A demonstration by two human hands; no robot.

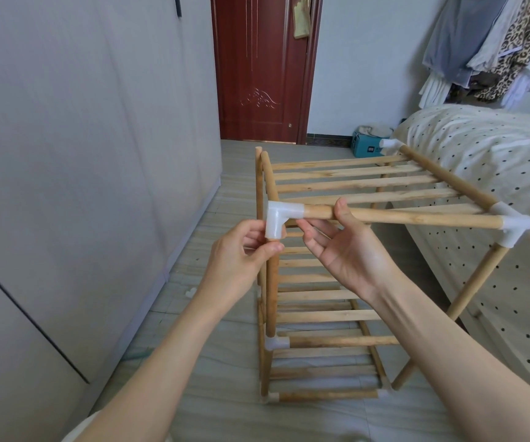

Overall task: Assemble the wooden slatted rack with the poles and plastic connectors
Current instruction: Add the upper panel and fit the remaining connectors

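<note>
A wooden slatted rack (346,183) stands on the floor, with lower slatted shelves (318,314) beneath the top one. A white plastic connector (281,216) sits at the top front-left corner, joined to the front pole (417,218) that runs right to another connector (512,226). My left hand (244,250) pinches the lower socket of the corner connector and the top of the upright pole (271,282) under it. My right hand (340,244) lies palm up under the front pole, thumb over the pole, fingers touching the connector.
A grey wardrobe (82,154) lines the left side. A bed with dotted cover (496,161) presses close on the right. A red door (257,68) stands behind, a teal box (365,148) on the floor, clothes (493,43) hanging top right.
</note>
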